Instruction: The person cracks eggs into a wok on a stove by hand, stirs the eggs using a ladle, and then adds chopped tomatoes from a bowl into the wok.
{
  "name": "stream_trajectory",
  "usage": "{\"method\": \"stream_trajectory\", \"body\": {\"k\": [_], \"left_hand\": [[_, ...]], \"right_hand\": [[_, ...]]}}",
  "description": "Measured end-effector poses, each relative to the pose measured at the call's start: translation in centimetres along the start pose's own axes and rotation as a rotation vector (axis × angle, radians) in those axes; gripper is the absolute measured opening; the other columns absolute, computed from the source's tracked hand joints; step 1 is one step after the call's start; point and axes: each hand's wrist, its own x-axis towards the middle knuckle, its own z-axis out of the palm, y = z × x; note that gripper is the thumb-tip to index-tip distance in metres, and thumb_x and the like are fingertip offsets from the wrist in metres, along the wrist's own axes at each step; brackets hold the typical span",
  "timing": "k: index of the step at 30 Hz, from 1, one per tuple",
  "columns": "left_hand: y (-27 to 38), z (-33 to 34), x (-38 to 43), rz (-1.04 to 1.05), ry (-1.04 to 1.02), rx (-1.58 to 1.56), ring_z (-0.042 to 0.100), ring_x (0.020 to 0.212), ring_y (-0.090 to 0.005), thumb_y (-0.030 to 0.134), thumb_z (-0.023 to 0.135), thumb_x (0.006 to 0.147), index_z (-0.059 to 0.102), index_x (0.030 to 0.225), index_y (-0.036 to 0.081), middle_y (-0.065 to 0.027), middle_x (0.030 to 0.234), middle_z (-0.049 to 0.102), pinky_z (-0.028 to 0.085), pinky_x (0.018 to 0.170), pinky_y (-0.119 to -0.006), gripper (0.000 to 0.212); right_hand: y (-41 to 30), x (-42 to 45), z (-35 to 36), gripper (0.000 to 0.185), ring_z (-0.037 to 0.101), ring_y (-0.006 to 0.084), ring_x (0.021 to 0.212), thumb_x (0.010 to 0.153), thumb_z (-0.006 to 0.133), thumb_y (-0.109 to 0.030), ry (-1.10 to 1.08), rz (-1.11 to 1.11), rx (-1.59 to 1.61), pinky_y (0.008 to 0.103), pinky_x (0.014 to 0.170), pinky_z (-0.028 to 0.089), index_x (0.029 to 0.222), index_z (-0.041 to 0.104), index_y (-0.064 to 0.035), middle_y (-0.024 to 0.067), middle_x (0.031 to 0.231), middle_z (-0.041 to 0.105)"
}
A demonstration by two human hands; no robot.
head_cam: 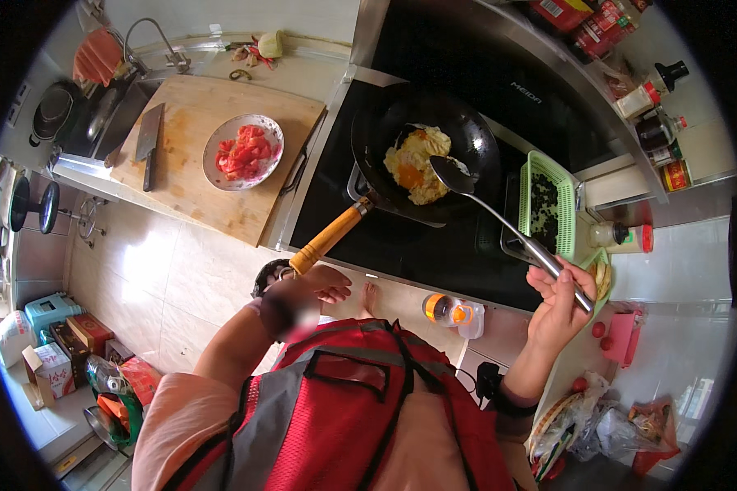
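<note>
My right hand (561,294) grips the steel handle of a long-handled metal cooking spoon (451,175). Its rounded head is in a black wok (482,138), against the right side of fried eggs (414,166) with white parts and orange yolk. The wok sits on the left part of a black glass cooktop (368,245); its wooden handle (328,239) points back towards me. Just below the end of that handle is my left hand (328,284), its fingers loosely bent and holding nothing. A blurred patch covers the area around the left wrist.
Left of the cooktop, a wooden cutting board (196,212) bears a bowl (212,175) of cut tomatoes (245,153) and a cleaver (150,138). A green plastic basket (568,202) with dark pieces stands at the right. Seasoning bottles (657,132) line the shelf; an oil bottle (439,309) stands below.
</note>
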Motion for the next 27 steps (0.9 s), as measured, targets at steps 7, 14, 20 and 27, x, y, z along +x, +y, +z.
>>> {"method": "stream_trajectory", "body": {"k": [7, 14, 20, 27], "left_hand": [[-3.3, 2.3, 6.8, -0.053, 0.094, 0.326, 0.060, 0.068, -0.0125, 0.036, 0.063, 0.089, 0.065, 0.092, 0.008, -0.0001, 0.078, 0.062, 0.049, 0.058, -0.028, 0.028], [-9.4, 3.2, 12.9, -0.267, 0.182, 0.016, 0.057, 0.073, -0.0134, 0.040, 0.055, 0.095, 0.065, 0.093, 0.009, -0.0008, 0.083, 0.063, 0.046, 0.062, -0.027, 0.033], [-9.3, 3.3, 12.7, -0.184, 0.250, 0.002, 0.054, 0.059, -0.0109, 0.030, 0.062, 0.086, 0.066, 0.073, 0.011, 0.0020, 0.066, 0.059, 0.042, 0.053, -0.026, 0.024], [-7.7, 3.6, 12.2, -0.220, 0.323, 0.329, 0.060, 0.066, -0.0164, 0.037, 0.062, 0.089, 0.068, 0.089, 0.006, -0.0030, 0.075, 0.064, 0.050, 0.060, -0.031, 0.031]], "right_hand": [[-0.3, -0.8, -0.8, 0.019, 0.070, 0.0283, 0.066, 0.093, 0.052, -0.006, 0.071, -0.007, -0.081, 0.0345, 0.057, 0.062, 0.106, 0.051, 0.0076, 0.0275, 0.100, 0.064], [-0.8, -0.8, -1.7, 0.019, 0.069, 0.0273, 0.063, 0.094, 0.051, -0.008, 0.087, 0.000, -0.111, 0.0345, 0.054, 0.061, 0.108, 0.051, 0.0064, 0.0259, 0.100, 0.064], [-0.4, -1.1, -2.7, 0.019, 0.068, 0.0268, 0.062, 0.094, 0.052, -0.007, 0.130, 0.010, -0.133, 0.0349, 0.054, 0.061, 0.107, 0.051, 0.0064, 0.0260, 0.099, 0.064], [0.0, -0.6, -2.0, 0.019, 0.068, 0.0266, 0.062, 0.093, 0.054, -0.006, 0.062, 0.013, -0.091, 0.0345, 0.054, 0.062, 0.106, 0.051, 0.0065, 0.0254, 0.098, 0.063]]}}
